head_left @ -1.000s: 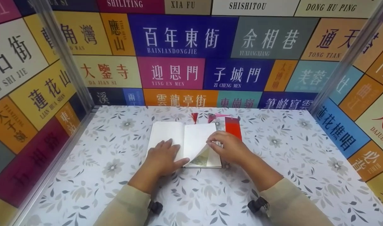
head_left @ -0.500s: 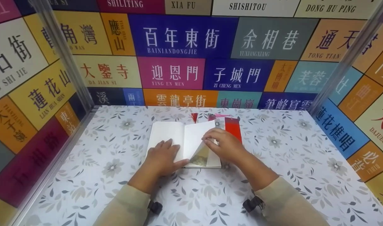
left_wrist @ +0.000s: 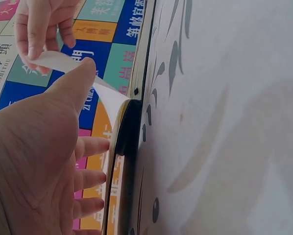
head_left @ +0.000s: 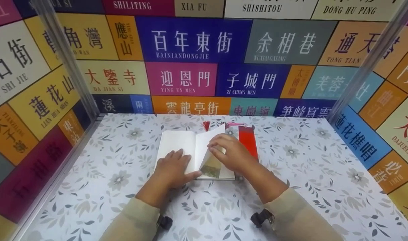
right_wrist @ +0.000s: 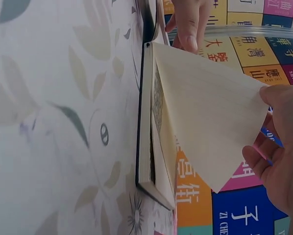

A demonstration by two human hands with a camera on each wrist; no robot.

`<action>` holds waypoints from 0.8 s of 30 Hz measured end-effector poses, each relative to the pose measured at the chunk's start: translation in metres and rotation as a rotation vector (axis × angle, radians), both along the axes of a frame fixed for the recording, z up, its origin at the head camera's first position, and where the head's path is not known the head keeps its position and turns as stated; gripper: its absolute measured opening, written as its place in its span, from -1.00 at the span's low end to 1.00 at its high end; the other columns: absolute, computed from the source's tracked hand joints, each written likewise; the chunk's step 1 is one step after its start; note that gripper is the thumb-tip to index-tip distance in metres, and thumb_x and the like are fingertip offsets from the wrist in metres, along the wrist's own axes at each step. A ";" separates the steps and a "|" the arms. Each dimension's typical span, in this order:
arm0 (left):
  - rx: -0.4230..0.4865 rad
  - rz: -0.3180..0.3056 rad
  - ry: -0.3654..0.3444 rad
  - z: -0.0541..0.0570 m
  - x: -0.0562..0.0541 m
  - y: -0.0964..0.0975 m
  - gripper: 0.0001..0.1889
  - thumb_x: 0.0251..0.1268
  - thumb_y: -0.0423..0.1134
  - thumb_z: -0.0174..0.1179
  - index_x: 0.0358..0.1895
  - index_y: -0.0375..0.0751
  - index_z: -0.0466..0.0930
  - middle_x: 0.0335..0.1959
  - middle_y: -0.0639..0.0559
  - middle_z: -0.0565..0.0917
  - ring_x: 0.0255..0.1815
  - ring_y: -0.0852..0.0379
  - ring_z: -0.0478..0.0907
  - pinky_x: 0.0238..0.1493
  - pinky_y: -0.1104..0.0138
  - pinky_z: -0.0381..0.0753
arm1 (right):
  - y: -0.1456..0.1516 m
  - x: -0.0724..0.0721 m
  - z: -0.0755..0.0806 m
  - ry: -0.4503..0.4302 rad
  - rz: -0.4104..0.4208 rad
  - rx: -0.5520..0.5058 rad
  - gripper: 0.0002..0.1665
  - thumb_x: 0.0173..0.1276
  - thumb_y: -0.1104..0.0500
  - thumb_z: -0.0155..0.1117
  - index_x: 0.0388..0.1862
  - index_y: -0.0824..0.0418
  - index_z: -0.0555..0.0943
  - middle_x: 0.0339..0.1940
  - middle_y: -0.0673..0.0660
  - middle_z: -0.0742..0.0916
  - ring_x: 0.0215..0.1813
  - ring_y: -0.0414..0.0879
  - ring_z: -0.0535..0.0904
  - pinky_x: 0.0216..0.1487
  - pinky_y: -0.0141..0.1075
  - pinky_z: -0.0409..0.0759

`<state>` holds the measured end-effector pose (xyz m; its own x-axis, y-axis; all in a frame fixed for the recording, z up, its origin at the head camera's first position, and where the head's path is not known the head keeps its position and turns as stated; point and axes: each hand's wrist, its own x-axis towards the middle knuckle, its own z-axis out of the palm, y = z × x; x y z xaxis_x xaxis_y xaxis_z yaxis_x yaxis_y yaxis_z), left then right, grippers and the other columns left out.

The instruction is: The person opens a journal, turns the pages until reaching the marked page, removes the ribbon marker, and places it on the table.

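Observation:
An open book [head_left: 177,139] lies on the table, its left page blank and white. My left hand [head_left: 172,169] rests on that page with fingers spread, the thumb near the lower end of the fold. Between thumb and fingers, my right hand [head_left: 232,152] pinches the outer edge of a single page [right_wrist: 210,103]. That page stands raised and curved off the right half of the book. Beneath it shows part of a brownish-green picture [head_left: 212,168]. In the right wrist view, the book's dark cover and page block [right_wrist: 146,122] appear edge-on.
Right of the book lies a red strip [head_left: 247,140], partly behind my right hand. A red tassel [head_left: 206,126] and a pink cord [head_left: 235,124] lie beyond the book's far edge. The table [head_left: 107,201] has a floral cover; colourful lettered walls [head_left: 194,36] and metal posts [head_left: 68,57] enclose it.
My right hand has moved left toward the fold, lifting the page higher and uncovering more of the picture beneath. The left hand has stayed in place on the book.

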<state>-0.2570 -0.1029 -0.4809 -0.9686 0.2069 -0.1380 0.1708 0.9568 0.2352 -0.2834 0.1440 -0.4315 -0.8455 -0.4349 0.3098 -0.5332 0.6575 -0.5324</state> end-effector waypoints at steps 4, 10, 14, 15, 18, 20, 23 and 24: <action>-0.003 -0.002 0.001 0.002 0.000 0.001 0.03 0.28 0.67 0.05 0.70 0.16 0.25 0.79 -0.05 0.15 0.80 -0.25 0.06 0.71 -0.32 0.17 | -0.008 0.000 0.002 0.037 0.018 0.001 -0.78 0.58 -0.03 0.35 0.10 -0.11 0.80 0.19 -0.10 0.76 0.37 -0.06 0.63 0.53 -0.03 0.62; -0.004 0.004 0.007 0.003 0.001 0.002 0.05 0.26 0.67 0.06 0.70 0.15 0.26 0.78 -0.07 0.17 0.79 -0.27 0.08 0.70 -0.33 0.18 | -0.017 -0.001 0.005 0.087 0.051 -0.006 -0.78 0.60 0.00 0.33 0.10 -0.07 0.81 0.16 -0.06 0.78 0.33 -0.03 0.64 0.52 -0.01 0.62; 0.003 0.000 0.029 0.002 0.002 0.001 0.02 0.27 0.65 0.09 0.68 0.13 0.30 0.76 -0.08 0.21 0.78 -0.27 0.12 0.69 -0.33 0.20 | -0.023 -0.003 0.006 0.129 0.096 -0.008 -0.79 0.60 0.04 0.33 0.08 -0.01 0.81 0.15 0.00 0.79 0.29 -0.01 0.67 0.51 -0.04 0.62; 0.004 0.000 0.031 0.002 0.002 0.001 0.02 0.27 0.65 0.10 0.68 0.13 0.30 0.76 -0.08 0.22 0.78 -0.27 0.12 0.69 -0.33 0.19 | -0.024 -0.004 0.006 0.138 0.105 -0.006 -0.79 0.61 0.06 0.32 0.08 0.00 0.81 0.15 0.02 0.79 0.29 0.00 0.67 0.51 -0.05 0.62; 0.008 0.007 0.033 0.002 0.002 0.002 0.01 0.28 0.64 0.10 0.68 0.13 0.30 0.77 -0.07 0.21 0.78 -0.26 0.11 0.70 -0.33 0.17 | -0.028 -0.005 0.006 0.157 0.121 -0.006 -0.79 0.61 0.07 0.32 0.08 0.02 0.81 0.15 0.03 0.78 0.29 0.00 0.67 0.50 -0.06 0.64; 0.007 0.013 0.030 0.002 0.002 0.002 0.00 0.31 0.62 0.09 0.68 0.13 0.28 0.77 -0.07 0.20 0.79 -0.25 0.10 0.71 -0.33 0.16 | -0.031 -0.006 0.007 0.165 0.126 -0.004 -0.79 0.60 0.08 0.32 0.07 0.03 0.82 0.16 0.03 0.78 0.30 0.00 0.66 0.50 -0.06 0.64; 0.009 0.023 0.033 0.003 0.002 0.003 -0.06 0.38 0.56 0.08 0.68 0.12 0.29 0.77 -0.08 0.20 0.79 -0.26 0.09 0.71 -0.33 0.16 | -0.034 -0.006 0.007 0.170 0.132 -0.001 -0.79 0.60 0.07 0.32 0.06 0.03 0.82 0.20 0.04 0.76 0.33 0.00 0.64 0.54 -0.07 0.61; 0.009 0.027 0.033 0.004 0.002 0.004 -0.07 0.40 0.55 0.08 0.68 0.12 0.28 0.77 -0.08 0.20 0.79 -0.26 0.09 0.71 -0.33 0.16 | -0.034 -0.006 0.007 0.169 0.132 0.002 -0.79 0.60 0.07 0.33 0.06 0.02 0.83 0.21 0.03 0.76 0.34 0.00 0.64 0.54 -0.07 0.60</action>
